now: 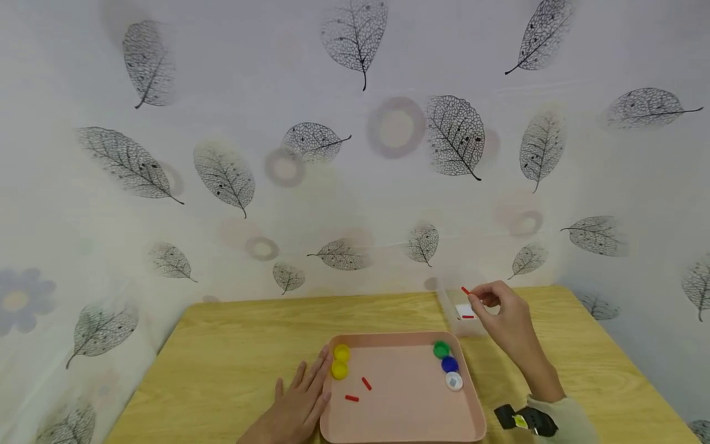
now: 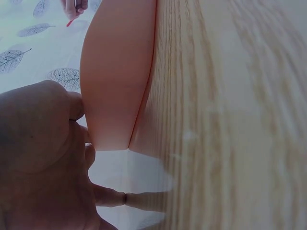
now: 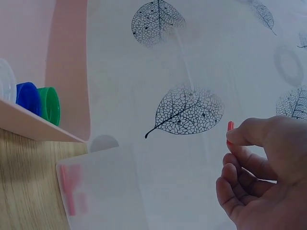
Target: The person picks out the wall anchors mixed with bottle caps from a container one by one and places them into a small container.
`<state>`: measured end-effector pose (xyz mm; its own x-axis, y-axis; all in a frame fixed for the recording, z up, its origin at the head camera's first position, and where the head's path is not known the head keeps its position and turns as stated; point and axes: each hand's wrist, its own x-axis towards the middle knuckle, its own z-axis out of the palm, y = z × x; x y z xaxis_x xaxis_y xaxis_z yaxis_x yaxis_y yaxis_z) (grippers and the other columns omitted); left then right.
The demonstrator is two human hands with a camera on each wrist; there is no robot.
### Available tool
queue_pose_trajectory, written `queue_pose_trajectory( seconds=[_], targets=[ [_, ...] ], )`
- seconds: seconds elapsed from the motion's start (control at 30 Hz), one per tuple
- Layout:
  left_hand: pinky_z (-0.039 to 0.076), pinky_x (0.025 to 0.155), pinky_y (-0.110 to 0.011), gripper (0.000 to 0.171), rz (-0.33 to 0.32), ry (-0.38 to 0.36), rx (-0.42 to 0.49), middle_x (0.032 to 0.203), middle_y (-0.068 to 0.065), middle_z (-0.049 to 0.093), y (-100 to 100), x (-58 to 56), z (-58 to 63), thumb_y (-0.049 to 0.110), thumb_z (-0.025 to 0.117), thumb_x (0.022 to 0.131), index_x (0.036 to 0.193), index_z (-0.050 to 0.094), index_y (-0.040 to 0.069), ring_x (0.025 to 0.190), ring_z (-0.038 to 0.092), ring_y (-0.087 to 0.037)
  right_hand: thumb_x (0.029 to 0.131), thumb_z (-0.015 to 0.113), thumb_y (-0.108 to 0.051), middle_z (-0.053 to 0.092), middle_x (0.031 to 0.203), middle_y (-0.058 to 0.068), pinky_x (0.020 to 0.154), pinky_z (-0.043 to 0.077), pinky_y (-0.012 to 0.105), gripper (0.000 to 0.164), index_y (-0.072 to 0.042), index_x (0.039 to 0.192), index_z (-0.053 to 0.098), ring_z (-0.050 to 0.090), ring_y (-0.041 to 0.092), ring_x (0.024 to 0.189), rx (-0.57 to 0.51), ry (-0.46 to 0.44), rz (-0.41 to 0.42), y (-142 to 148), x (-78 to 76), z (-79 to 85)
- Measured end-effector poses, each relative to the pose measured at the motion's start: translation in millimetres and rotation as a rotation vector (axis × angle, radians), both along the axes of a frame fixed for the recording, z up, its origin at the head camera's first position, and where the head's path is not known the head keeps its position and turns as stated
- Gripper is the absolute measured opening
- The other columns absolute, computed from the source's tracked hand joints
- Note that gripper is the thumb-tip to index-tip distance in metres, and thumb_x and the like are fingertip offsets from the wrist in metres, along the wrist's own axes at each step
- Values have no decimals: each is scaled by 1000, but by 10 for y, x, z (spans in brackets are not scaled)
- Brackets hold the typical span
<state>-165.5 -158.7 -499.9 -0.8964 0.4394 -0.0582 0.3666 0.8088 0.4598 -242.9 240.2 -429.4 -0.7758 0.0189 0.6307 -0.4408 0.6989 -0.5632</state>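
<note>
My right hand (image 1: 507,317) pinches a short red stick (image 1: 465,290) between thumb and fingertips, raised over a translucent box (image 1: 471,328) behind the tray's right corner. In the right wrist view the red stick (image 3: 230,127) pokes up past the thumb, the other fingers loosely bent. Another red stick (image 1: 468,317) shows in the box beside something white. My left hand (image 1: 302,398) rests along the left side of the pink tray (image 1: 410,401), fingers stretched out against its rim. Two red sticks, one farther back (image 1: 367,383) and one nearer (image 1: 352,398), lie in the tray's left half.
Two yellow bottle caps (image 1: 340,370) sit at the tray's back left. Along its right side are a green cap (image 1: 441,349), a blue cap (image 1: 450,365) and a white cap (image 1: 454,381). The wooden table (image 1: 238,345) backs onto a leaf-patterned wall covering (image 1: 355,197).
</note>
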Motion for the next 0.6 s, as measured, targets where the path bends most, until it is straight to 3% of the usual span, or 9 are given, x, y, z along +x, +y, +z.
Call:
queue_pose_trajectory(
  seconds=[0.2,0.43,0.6],
  targets=[
    [5,86,-83,59,16,-43,-6,159,9,0,-12,-15,-4,50,20,102,154,3,27,138,15,-45,85,69,-5,61,84,0,66,42,17,8,-6,91,64,52,10,73,-6,6,-24,38,-32,-68],
    [6,85,-84,58,9,-16,-9,159,8,1,-11,-5,2,48,20,103,154,4,26,137,16,-46,84,70,-6,61,84,0,65,43,18,9,-6,91,64,52,10,72,-17,5,-38,107,-90,-182],
    [6,84,-84,58,10,-21,-8,159,7,2,-4,2,10,48,21,102,154,5,26,138,16,-46,83,71,-3,61,81,3,62,42,18,8,-3,88,65,54,17,69,1,41,-68,148,-152,-259]
  ],
)
